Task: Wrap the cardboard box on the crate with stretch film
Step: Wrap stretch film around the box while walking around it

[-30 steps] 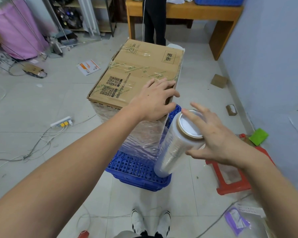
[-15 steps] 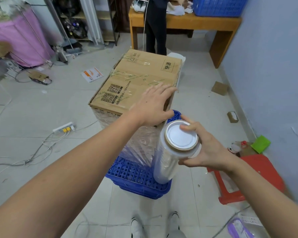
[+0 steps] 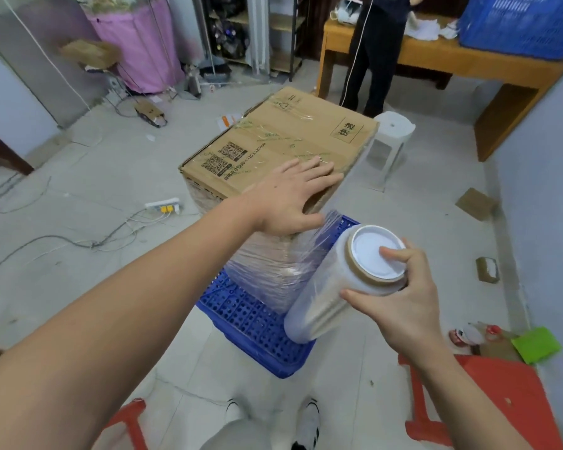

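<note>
A brown cardboard box (image 3: 283,141) stands on a blue perforated crate (image 3: 257,323), its lower sides covered in clear stretch film. My left hand (image 3: 293,196) lies flat with straight fingers on the box's near top corner. My right hand (image 3: 400,297) grips the top end of a stretch film roll (image 3: 335,287), thumb on its white end cap. The roll tilts beside the box's right near corner, and a sheet of film runs from it to the box.
A red plastic stool (image 3: 488,401) sits at my right, another red piece (image 3: 127,420) at lower left. A white stool (image 3: 390,138) stands behind the box. A person (image 3: 377,50) stands at a wooden table (image 3: 468,63). Cables and a power strip (image 3: 163,204) lie on the floor left.
The view has shifted around the box toward its corner. My right hand has carried the roll rightward, drawing film across the corner. My left hand has stayed on the box top.
</note>
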A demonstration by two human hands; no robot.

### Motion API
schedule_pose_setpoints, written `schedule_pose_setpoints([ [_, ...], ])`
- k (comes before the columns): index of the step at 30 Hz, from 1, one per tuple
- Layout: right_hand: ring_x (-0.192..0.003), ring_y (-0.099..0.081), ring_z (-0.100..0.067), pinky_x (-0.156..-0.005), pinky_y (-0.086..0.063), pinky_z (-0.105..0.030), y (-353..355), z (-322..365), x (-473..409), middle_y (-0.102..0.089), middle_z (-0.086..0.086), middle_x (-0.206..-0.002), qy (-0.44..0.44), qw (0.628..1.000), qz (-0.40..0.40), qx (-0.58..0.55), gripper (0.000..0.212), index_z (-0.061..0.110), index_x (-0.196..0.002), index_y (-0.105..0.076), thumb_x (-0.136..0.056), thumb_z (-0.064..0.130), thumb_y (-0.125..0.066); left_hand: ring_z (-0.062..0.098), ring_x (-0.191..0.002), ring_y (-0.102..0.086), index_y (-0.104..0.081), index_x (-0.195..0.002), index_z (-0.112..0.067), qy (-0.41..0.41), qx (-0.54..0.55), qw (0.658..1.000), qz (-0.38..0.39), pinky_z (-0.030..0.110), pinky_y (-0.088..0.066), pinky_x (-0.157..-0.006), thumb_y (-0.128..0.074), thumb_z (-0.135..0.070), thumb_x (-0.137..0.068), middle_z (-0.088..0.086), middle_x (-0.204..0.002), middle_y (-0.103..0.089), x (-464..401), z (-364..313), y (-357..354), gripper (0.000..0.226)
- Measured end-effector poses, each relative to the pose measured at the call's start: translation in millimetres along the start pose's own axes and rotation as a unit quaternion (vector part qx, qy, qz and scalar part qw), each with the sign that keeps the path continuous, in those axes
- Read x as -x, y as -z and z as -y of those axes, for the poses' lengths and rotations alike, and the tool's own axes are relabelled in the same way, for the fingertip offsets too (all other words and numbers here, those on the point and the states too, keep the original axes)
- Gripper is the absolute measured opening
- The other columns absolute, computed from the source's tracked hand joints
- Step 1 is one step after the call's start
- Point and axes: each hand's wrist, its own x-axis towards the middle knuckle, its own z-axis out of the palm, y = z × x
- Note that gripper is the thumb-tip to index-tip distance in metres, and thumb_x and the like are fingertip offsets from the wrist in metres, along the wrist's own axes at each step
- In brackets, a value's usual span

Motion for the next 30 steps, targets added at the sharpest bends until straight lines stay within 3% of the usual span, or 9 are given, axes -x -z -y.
schedule_pose_setpoints([
  [4, -0.130, -0.041, 0.013, -0.099, -0.033, -0.004, 4.1, 4.9, -9.5, -0.051, 0.011, -0.133, 0.006, 1.000, 0.003, 0.006, 0.077, 0.043, -0.105, -0.055, -0.052, 0.012, -0.100, 0.015, -0.160, -0.001, -0.015, -0.166, -0.033, 0.008, 0.007, 1.000, -0.003, 0.041, 0.001, -0.130, -0.036, -0.061, -0.100, -0.002, -0.174, -0.010, 1.5, 0.8, 1.3, 0.074],
  [6, -0.130, -0.041, 0.012, -0.100, -0.034, -0.006, 5.6, 7.2, -13.8, -0.051, 0.005, -0.132, 0.014, 1.000, 0.001, 0.028, 0.079, 0.042, -0.108, -0.054, -0.052, 0.011, -0.099, 0.014, -0.160, 0.000, -0.015, -0.166, -0.033, 0.009, 0.022, 1.000, -0.002, 0.042, 0.001, -0.130, -0.031, -0.055, -0.107, -0.003, -0.173, -0.010, -0.1, 1.1, 1.1, 0.065],
  [8, -0.129, -0.043, 0.005, -0.103, -0.037, -0.012, 7.1, 8.4, -17.7, -0.048, 0.005, -0.133, 0.017, 0.999, 0.001, 0.051, 0.088, 0.047, -0.118, -0.051, -0.053, 0.013, -0.099, 0.014, -0.160, -0.001, -0.017, -0.166, -0.033, 0.012, 0.034, 0.999, -0.004, 0.042, 0.001, -0.130, -0.025, -0.050, -0.110, -0.004, -0.173, -0.011, -1.5, 1.5, 0.1, 0.059],
  [11, -0.115, -0.041, 0.009, -0.096, -0.033, -0.002, 13.9, 5.6, -28.7, -0.035, 0.009, -0.133, 0.002, 0.994, 0.046, 0.101, 0.111, 0.056, -0.142, -0.034, -0.058, 0.025, -0.099, 0.014, -0.160, -0.001, -0.018, -0.165, -0.032, 0.014, 0.047, 0.999, -0.006, 0.039, 0.003, -0.130, -0.022, -0.045, -0.110, -0.004, -0.173, -0.012, -1.9, 1.4, -0.9, 0.057],
  [14, -0.114, -0.042, -0.006, -0.093, -0.043, -0.024, 23.9, 7.9, -38.6, -0.030, 0.007, -0.134, 0.027, 0.967, 0.098, 0.233, 0.111, 0.062, -0.148, -0.026, -0.058, 0.053, -0.092, 0.014, -0.160, -0.002, -0.019, -0.165, -0.032, 0.014, 0.044, 0.999, -0.009, 0.037, 0.003, -0.129, -0.020, -0.047, -0.108, -0.003, -0.173, -0.013, -0.7, 0.6, -0.9, 0.059],
  [17, -0.123, -0.047, -0.023, -0.092, -0.050, -0.040, 30.2, 17.8, -45.9, -0.037, -0.002, -0.140, 0.069, 0.919, 0.137, 0.362, 0.108, 0.049, -0.151, -0.029, -0.058, 0.074, -0.078, 0.013, -0.160, -0.002, -0.020, -0.165, -0.031, 0.012, 0.036, 0.999, -0.010, 0.036, 0.003, -0.129, -0.021, -0.049, -0.107, -0.003, -0.173, -0.014, -1.8, -1.4, -0.6, 0.061],
  [20, -0.137, -0.039, -0.029, -0.105, -0.044, -0.044, 31.7, 27.2, -57.5, -0.023, -0.003, -0.162, 0.122, 0.877, 0.191, 0.424, 0.112, 0.028, -0.152, -0.030, -0.061, 0.074, -0.076, 0.014, -0.160, -0.005, -0.021, -0.164, -0.031, 0.016, 0.045, 0.999, -0.008, 0.037, 0.002, -0.129, -0.028, -0.046, -0.110, -0.003, -0.173, -0.016, -3.6, -3.1, 1.2, 0.057],
  [25, -0.142, -0.032, -0.031, -0.113, -0.041, -0.046, 30.7, 36.6, -74.5, -0.019, -0.004, -0.163, 0.197, 0.806, 0.301, 0.471, 0.105, 0.038, -0.157, -0.013, -0.071, 0.081, -0.057, 0.023, -0.155, -0.023, -0.021, -0.164, -0.028, 0.030, -0.013, 0.999, -0.015, 0.041, -0.018, -0.125, -0.034, -0.044, -0.109, -0.001, -0.167, -0.030, -12.1, -9.0, 9.3, 0.059],
  [30, -0.146, -0.026, -0.027, -0.118, -0.035, -0.041, 29.1, 45.4, -84.7, -0.020, 0.000, -0.163, 0.209, 0.792, 0.350, 0.455, 0.098, 0.034, -0.149, -0.024, -0.067, 0.068, -0.065, 0.028, -0.128, -0.042, -0.032, -0.159, -0.034, 0.068, -0.045, 0.995, -0.062, 0.042, -0.033, -0.105, -0.038, -0.043, -0.105, 0.001, -0.141, -0.045, -29.2, -21.9, 1.5, 0.055],
])
